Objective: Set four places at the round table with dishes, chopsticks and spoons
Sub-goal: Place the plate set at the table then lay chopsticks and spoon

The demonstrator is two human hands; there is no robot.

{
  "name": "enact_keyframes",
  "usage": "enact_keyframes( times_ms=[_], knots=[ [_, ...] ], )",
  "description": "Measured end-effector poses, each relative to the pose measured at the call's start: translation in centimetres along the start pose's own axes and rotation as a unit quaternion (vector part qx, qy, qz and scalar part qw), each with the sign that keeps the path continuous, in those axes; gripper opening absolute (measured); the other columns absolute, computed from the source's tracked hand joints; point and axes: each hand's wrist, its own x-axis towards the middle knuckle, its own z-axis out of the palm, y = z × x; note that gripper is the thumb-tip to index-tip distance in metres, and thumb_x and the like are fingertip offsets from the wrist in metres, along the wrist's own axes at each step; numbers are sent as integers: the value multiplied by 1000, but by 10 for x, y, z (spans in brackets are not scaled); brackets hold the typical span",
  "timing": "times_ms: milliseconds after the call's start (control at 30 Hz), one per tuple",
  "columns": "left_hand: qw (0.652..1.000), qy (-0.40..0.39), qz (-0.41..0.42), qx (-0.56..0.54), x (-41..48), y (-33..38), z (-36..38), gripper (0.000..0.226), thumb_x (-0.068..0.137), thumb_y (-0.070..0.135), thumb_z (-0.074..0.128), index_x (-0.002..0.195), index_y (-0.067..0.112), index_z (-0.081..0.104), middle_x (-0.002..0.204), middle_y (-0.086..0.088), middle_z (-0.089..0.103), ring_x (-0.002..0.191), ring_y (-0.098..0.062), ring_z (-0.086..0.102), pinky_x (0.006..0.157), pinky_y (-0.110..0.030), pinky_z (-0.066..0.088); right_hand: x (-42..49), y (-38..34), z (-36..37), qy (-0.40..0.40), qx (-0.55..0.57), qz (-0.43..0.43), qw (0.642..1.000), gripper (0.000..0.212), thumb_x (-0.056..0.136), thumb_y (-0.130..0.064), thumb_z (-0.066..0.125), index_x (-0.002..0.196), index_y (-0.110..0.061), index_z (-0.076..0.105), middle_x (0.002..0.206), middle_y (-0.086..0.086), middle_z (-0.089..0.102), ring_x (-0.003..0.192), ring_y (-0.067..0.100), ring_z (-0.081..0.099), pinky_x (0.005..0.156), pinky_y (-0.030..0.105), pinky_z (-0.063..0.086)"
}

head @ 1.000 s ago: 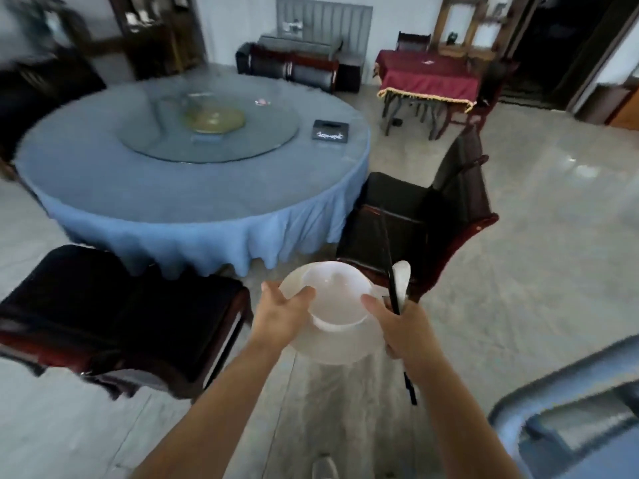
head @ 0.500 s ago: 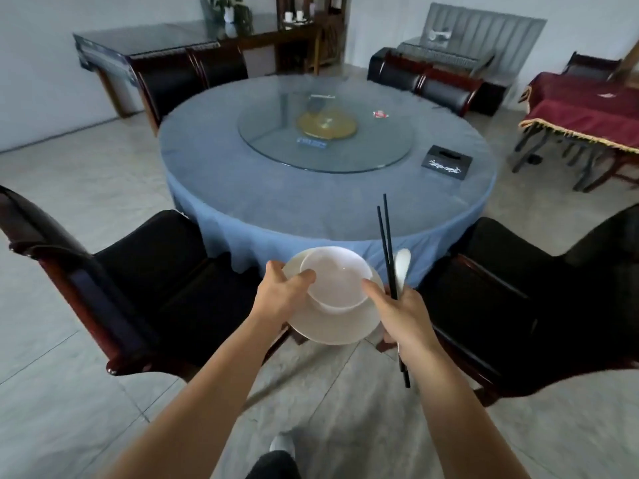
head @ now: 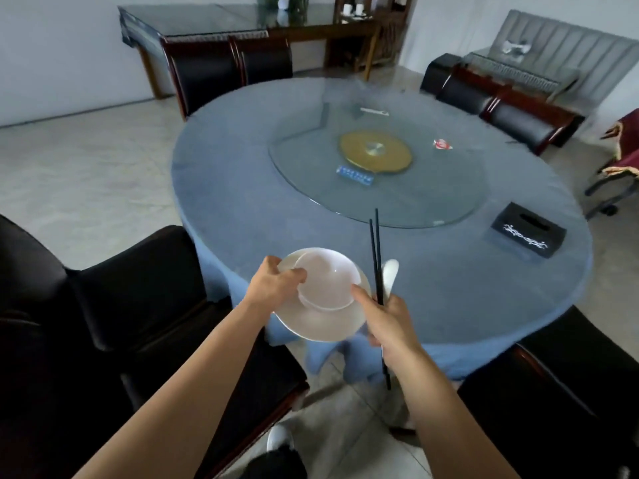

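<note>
A white bowl [head: 326,280] sits on a white plate [head: 321,323], carried above the near edge of the round table [head: 242,188] with its blue cloth. My left hand [head: 273,285] grips the left rim of plate and bowl. My right hand [head: 387,319] holds the right rim with its thumb and also clasps two black chopsticks [head: 376,257] and a white spoon [head: 390,274], both pointing up and away.
A glass turntable [head: 432,198] with a gold hub lies on the table, a black tissue box [head: 527,235] to its right. Black chairs stand at the near left [head: 121,305] and near right [head: 570,392]. More chairs and a sideboard line the far wall.
I have walked closer to the round table and turned toward it. The dishes now hang over its near edge between two chairs. My grip on them is unchanged.
</note>
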Motion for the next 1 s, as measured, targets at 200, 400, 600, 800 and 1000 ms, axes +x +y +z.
enact_keyframes(
  times_ms=[200,400,600,800,1000],
  knots=[
    [998,31,-41,31,122,44,-9,64,53,41,60,114,21,53,105,-5,61,96,-29,62,84,-41,52,110,-46,63,-4,1,9,1000,38,76,-45,79,62,-20,54,36,-15,48,28,2,40,33,18,29],
    [990,87,-88,62,235,58,-21,54,67,33,66,118,23,57,110,-9,63,95,-33,64,79,-38,55,210,-68,126,-67,4,35,997,59,68,-57,80,103,-14,62,93,4,70,70,22,62,52,30,47],
    [980,136,-110,90,313,57,-37,56,78,31,66,132,28,54,121,-8,61,99,-31,62,76,-32,50,277,-64,182,-90,-25,25,995,60,72,-61,78,107,-16,57,92,-12,62,91,20,62,82,43,55],
    [971,133,-130,153,375,41,-52,53,84,27,65,135,29,52,123,-9,61,103,-33,62,86,-38,52,318,-50,230,-83,-46,31,995,60,75,-59,76,110,-14,56,96,-8,62,87,16,58,74,29,43],
    [966,127,-119,190,418,14,-66,49,87,28,62,134,31,52,123,-7,60,92,-26,54,75,-31,43,337,-34,268,-67,-54,37,996,56,74,-57,77,103,-16,54,88,-14,60,79,9,57,64,19,41]
  ],
)
